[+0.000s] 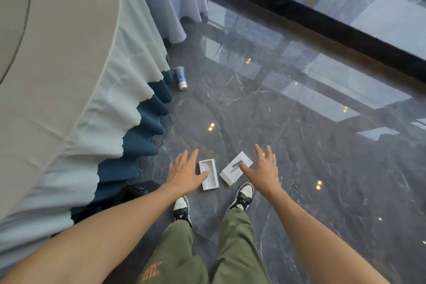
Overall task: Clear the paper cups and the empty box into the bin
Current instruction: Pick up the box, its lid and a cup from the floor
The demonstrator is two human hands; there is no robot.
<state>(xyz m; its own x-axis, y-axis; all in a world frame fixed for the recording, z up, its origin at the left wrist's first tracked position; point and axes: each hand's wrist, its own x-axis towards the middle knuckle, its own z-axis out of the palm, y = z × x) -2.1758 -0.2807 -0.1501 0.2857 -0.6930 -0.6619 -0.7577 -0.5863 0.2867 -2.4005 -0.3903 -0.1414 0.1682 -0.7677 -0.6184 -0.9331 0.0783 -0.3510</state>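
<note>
Head view: both grips, left hand (184,174) and right hand (265,168), spread empty above the box tray (208,174) and lid (235,168); light, stiff card, best pinched by the long edges.

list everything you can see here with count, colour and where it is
box tray: 1, white, open side up on the floor by the left hand
box lid: 1, white, on the floor right of the tray
paper cup: 1, blue and white, on its side by the tablecloth hem
tablecloth: 1, pale over a blue skirt, left
floor: dark glossy marble
shoes: 2, black and white
trousers: green
hands: left, right, both open, fingers spread over the box parts
</note>
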